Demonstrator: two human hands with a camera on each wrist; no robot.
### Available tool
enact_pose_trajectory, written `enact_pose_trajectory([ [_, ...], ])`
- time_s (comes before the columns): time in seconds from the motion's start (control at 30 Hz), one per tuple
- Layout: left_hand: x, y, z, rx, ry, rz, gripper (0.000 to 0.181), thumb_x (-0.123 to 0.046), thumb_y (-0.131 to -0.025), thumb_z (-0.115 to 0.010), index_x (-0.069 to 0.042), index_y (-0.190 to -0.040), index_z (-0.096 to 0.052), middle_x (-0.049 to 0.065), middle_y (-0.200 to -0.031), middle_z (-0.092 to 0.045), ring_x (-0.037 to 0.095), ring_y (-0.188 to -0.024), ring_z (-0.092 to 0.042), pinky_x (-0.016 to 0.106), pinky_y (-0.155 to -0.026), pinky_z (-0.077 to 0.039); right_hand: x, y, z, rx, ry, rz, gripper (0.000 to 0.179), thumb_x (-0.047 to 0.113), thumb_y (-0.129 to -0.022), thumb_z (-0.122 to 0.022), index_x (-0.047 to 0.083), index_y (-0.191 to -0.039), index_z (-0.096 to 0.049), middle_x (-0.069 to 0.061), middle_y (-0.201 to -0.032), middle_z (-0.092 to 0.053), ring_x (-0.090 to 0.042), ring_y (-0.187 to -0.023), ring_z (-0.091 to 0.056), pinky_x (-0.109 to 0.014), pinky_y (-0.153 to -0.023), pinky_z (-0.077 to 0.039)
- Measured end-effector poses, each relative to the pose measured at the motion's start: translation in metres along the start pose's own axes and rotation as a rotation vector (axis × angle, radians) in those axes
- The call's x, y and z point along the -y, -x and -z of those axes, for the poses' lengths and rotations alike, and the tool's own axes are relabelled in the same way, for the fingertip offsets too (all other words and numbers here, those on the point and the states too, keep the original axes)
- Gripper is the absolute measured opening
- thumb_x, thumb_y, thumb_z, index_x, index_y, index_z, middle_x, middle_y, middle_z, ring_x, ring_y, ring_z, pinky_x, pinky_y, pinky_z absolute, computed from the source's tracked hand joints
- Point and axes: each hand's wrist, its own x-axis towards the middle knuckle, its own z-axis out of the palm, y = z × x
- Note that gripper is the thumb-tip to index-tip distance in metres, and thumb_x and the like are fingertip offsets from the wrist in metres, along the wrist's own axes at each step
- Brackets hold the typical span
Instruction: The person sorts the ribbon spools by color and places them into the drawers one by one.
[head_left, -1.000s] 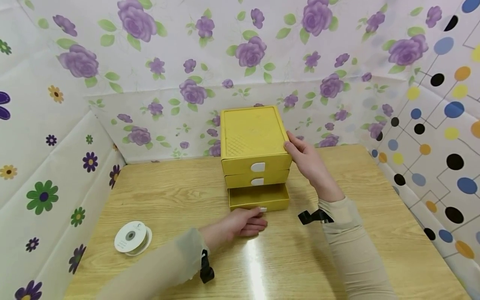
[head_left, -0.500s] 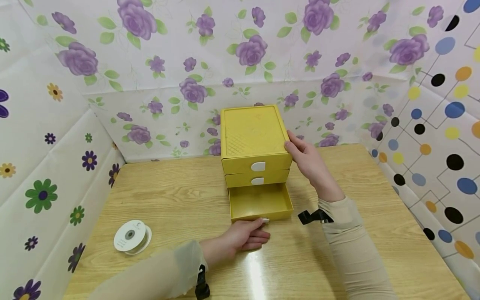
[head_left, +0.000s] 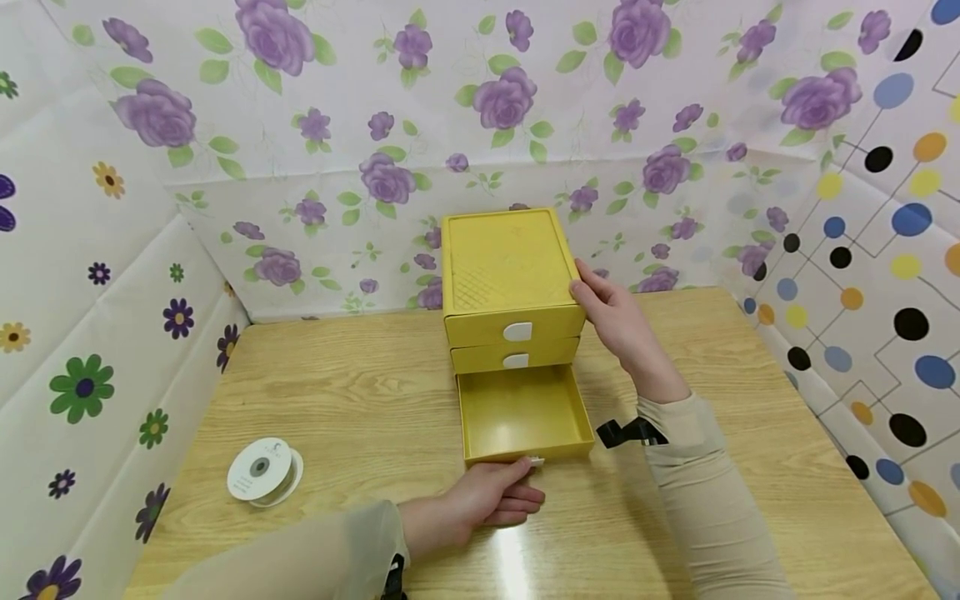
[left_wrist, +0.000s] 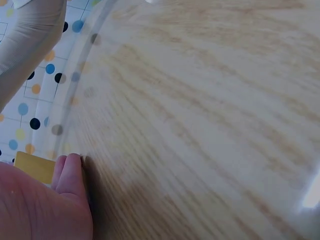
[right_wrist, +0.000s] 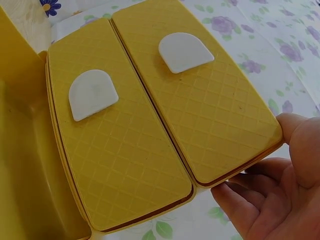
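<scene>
A yellow drawer unit [head_left: 506, 262] with three drawers stands at the back of the wooden table. Its bottom drawer [head_left: 525, 412] is pulled well out, and nothing lies in it. My left hand [head_left: 476, 504] is at the front of that drawer, the thumb by its white handle [head_left: 537, 461] and the other fingers below, pinching it. My right hand [head_left: 618, 329] holds the unit's right side near the front top corner, thumb on the edge. Both upper drawers [right_wrist: 200, 100] are closed, each with a white tab handle [right_wrist: 93, 94].
A white ribbon spool [head_left: 262, 471] lies on the table [head_left: 337, 400] at the left. Flowered cloth [head_left: 300, 183] covers the wall behind the unit, and dotted cloth [head_left: 885, 333] hangs along the right side.
My left hand has drawn the bottom drawer farther out toward me, so more of its inside shows. The right hand has stayed on the unit's side.
</scene>
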Motion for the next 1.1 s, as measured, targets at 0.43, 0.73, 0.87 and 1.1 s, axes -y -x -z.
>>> enact_pose_trajectory([
  [0.43, 0.004, 0.002, 0.001, 0.014, -0.006, -0.007, 0.058, -0.044, -0.112, -0.057, 0.004, -0.144, -0.062, 0.020, -0.115, -0.078, 0.032, -0.108, -0.077, 0.042, -0.091, -0.064, 0.001, 0.000, 0.000, 0.001, 0.002, -0.006, 0.063, 0.044, -0.114, -0.051, 0.023, -0.169, -0.028, 0.011, -0.175, -0.022, -0.015, -0.161, -0.022, -0.044, -0.126, -0.033],
  [0.73, -0.008, 0.011, 0.013, 0.201, -0.043, 0.006, 0.051, -0.038, -0.113, -0.055, 0.007, -0.134, -0.068, 0.023, -0.115, -0.077, 0.033, -0.106, -0.078, 0.039, -0.086, -0.065, 0.000, -0.001, 0.000, -0.001, 0.002, 0.002, 0.064, 0.045, -0.114, -0.051, 0.023, -0.169, -0.028, 0.011, -0.175, -0.023, -0.015, -0.161, -0.022, -0.044, -0.126, -0.033],
  [0.87, -0.022, 0.015, 0.029, 0.342, -0.121, -0.034, 0.050, -0.035, -0.113, -0.055, 0.009, -0.132, -0.070, 0.023, -0.113, -0.078, 0.032, -0.104, -0.078, 0.042, -0.088, -0.065, 0.000, 0.000, 0.001, -0.001, 0.011, 0.002, 0.064, 0.046, -0.114, -0.051, 0.024, -0.169, -0.028, 0.011, -0.175, -0.022, -0.015, -0.160, -0.023, -0.045, -0.126, -0.034],
  [1.1, -0.055, 0.033, 0.082, 0.387, -0.364, -0.188, 0.046, -0.032, -0.113, -0.056, 0.008, -0.127, -0.072, 0.022, -0.119, -0.076, 0.042, -0.113, -0.073, 0.052, -0.100, -0.059, -0.001, -0.001, 0.000, -0.004, 0.013, -0.008, 0.064, 0.045, -0.114, -0.051, 0.023, -0.169, -0.028, 0.011, -0.175, -0.022, -0.015, -0.160, -0.023, -0.044, -0.126, -0.034],
])
